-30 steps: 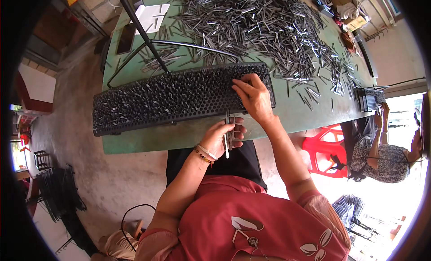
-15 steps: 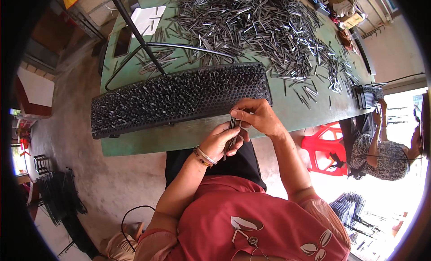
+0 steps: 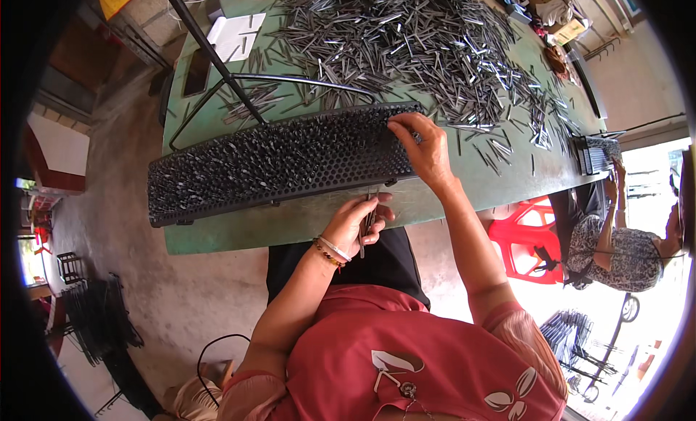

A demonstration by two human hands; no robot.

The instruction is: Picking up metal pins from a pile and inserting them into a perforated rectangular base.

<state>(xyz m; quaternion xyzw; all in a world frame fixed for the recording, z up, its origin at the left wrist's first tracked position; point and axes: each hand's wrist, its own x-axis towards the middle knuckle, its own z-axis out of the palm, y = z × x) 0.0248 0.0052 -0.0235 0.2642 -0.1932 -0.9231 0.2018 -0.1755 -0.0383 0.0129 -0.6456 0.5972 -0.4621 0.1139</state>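
Observation:
A long black perforated rack (image 3: 348, 166) lies along the near edge of the green table. Dark slim strips (image 3: 239, 160) stand densely in its left and middle holes; bare holes show toward its right end. In front of the rack, my left hand (image 3: 354, 224) is closed around a small bundle of thin metallic-looking strips (image 3: 368, 224). My right hand (image 3: 426, 146) is over the rack's right end, thumb and fingers pinched at the holes. What sits between those fingertips is too small to make out.
A large heap of loose dark strips (image 3: 413, 51) covers the far part of the table (image 3: 217, 236). A black metal frame (image 3: 225, 73) rises behind the rack. A phone (image 3: 197, 72) and white paper (image 3: 235, 37) lie far left. At right, another person (image 3: 616, 254) works beside a red chair (image 3: 529, 240).
My right hand has moved up and away from my left hand to the rack's right end. My left hand stays low with its bundle.

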